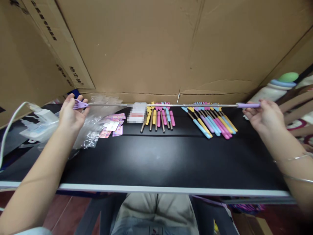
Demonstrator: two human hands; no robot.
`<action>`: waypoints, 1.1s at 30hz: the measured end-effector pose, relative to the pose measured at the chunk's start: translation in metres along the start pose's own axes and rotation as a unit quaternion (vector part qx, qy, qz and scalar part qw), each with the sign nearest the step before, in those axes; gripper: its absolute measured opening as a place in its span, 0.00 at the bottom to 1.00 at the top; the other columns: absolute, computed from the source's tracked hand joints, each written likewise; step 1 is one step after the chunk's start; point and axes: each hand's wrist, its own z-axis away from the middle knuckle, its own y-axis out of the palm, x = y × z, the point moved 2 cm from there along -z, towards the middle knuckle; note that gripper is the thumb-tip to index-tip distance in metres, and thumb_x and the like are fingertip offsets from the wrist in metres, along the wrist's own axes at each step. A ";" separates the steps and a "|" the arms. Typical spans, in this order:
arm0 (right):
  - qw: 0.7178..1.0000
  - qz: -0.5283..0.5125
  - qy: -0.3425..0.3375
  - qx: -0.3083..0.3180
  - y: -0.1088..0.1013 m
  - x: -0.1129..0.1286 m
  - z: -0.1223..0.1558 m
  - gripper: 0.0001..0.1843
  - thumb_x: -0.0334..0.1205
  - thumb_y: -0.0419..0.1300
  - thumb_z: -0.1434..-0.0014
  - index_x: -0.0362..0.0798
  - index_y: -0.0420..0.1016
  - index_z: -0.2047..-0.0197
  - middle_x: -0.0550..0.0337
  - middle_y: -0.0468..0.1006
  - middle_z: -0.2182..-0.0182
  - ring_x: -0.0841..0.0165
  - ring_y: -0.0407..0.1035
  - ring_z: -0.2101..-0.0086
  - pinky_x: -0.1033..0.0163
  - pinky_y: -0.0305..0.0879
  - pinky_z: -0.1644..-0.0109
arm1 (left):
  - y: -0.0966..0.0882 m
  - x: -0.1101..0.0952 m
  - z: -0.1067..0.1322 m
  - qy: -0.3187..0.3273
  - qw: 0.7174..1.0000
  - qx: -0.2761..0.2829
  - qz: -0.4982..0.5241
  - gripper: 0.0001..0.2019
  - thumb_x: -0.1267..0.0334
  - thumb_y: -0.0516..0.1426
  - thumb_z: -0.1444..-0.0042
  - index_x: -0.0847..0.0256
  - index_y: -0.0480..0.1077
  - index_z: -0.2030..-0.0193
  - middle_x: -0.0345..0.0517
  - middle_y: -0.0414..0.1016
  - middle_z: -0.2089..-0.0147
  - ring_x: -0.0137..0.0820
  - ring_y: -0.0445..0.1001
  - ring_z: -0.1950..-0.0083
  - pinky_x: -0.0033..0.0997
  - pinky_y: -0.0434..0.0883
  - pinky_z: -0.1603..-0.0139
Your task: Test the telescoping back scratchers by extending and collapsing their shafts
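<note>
A telescopic back scratcher (156,105) is stretched to full length between my hands, its thin metal rod level above the table. My left hand (74,109) holds its purple claw-shaped head, fingers partly curled round it. At the other end, my right hand (265,114) pinches the purple handle. Behind and below the rod lie two groups of back scratchers on the black table (156,160): short ones (160,117) in yellow, pink and blue near the middle, and a slanted row (212,122) in blue, yellow, purple and pink to the right.
Clear plastic bags (90,130) and small printed cards (112,125) lie at the left, with a white adapter (46,117) and cable. A blurred white packet (137,112) stands near the middle. Cardboard (156,49) walls the back. A white bottle (271,91) with a green lid leans at right.
</note>
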 end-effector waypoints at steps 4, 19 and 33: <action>0.977 -0.106 0.163 -0.085 0.007 -0.003 0.017 0.08 0.28 0.49 0.45 0.52 0.56 0.66 0.66 0.71 0.76 0.71 0.68 0.78 0.59 0.67 0.65 | 0.010 0.003 0.011 -0.046 0.998 -0.006 0.048 0.10 0.66 0.43 0.34 0.52 0.60 0.50 0.43 0.63 0.37 0.23 0.72 0.48 0.29 0.70 0.52; 0.972 -0.102 0.102 -0.185 0.006 -0.001 0.035 0.08 0.30 0.46 0.43 0.53 0.58 0.67 0.70 0.63 0.75 0.75 0.66 0.78 0.70 0.59 0.77 | 0.032 -0.003 0.042 0.019 0.997 -0.059 0.050 0.14 0.79 0.49 0.46 0.59 0.59 0.54 0.37 0.71 0.61 0.22 0.72 0.71 0.24 0.71 0.69; 0.974 -0.072 0.024 0.213 0.049 0.004 0.075 0.11 0.44 0.62 0.51 0.52 0.70 0.63 0.63 0.76 0.70 0.65 0.74 0.62 0.60 0.66 0.56 | 0.051 0.017 0.064 0.087 0.963 0.256 -0.015 0.28 0.66 0.65 0.54 0.60 0.59 0.48 0.43 0.72 0.62 0.28 0.77 0.70 0.28 0.78 0.70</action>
